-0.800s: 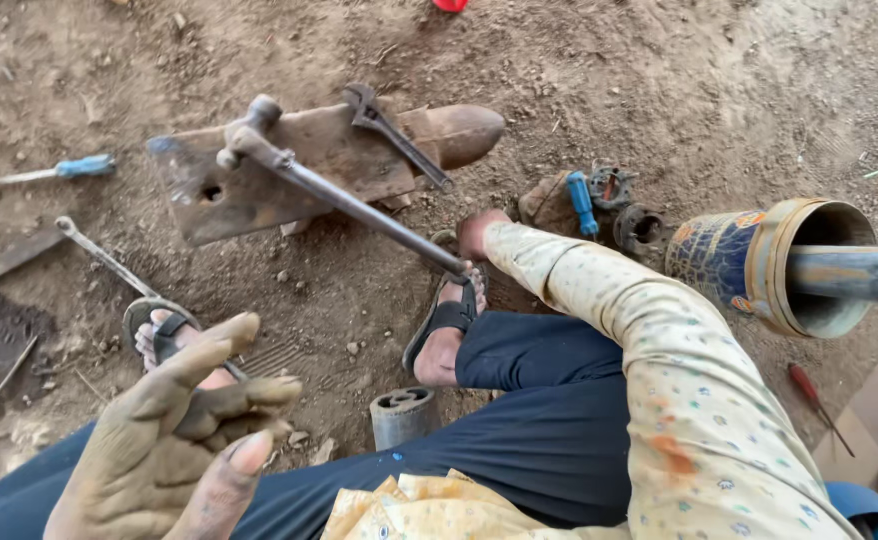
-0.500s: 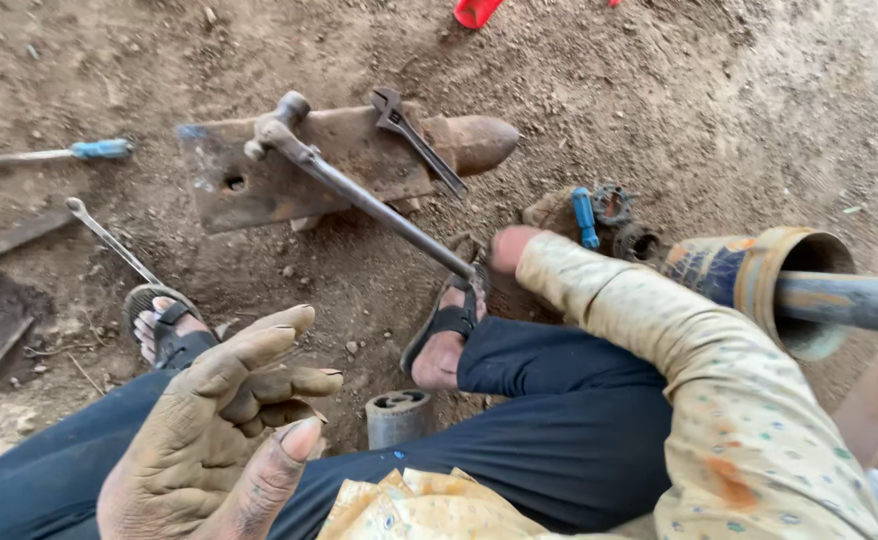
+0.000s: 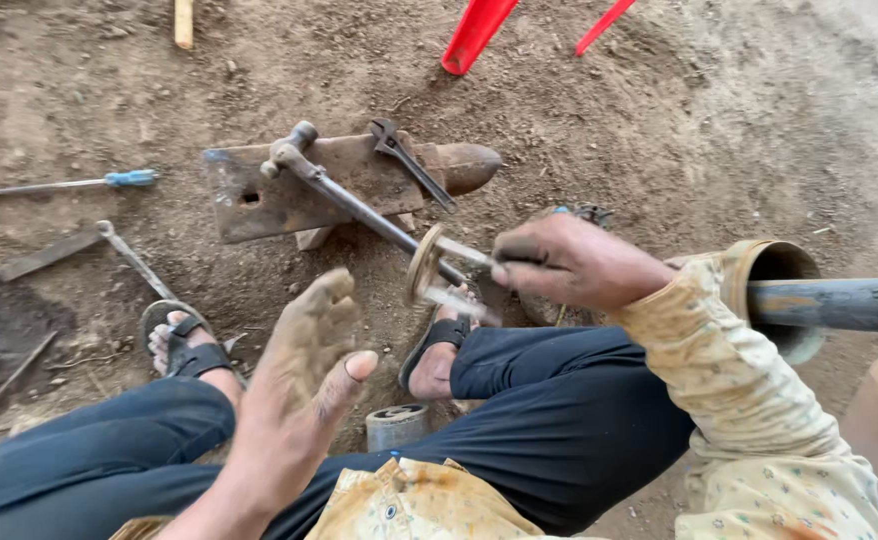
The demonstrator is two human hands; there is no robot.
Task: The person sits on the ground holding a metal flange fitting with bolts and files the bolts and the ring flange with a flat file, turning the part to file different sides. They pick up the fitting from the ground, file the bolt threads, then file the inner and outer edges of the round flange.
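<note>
Disc-ended shaft [image 3: 439,265] in right hand [image 3: 569,262] over bare dirt ground [image 3: 719,130].

Soft, even daylight with faint shadows and no glare; the left hand [image 3: 304,375] is motion-blurred, and edges bend toward 3 o'clock.

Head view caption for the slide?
Right hand holds a disc-ended shaft above the anvil; left hand open, empty.

The left hand [image 3: 304,365] hangs open and empty, near; the right hand [image 3: 574,262] is closed in a grip, farther right.
</note>
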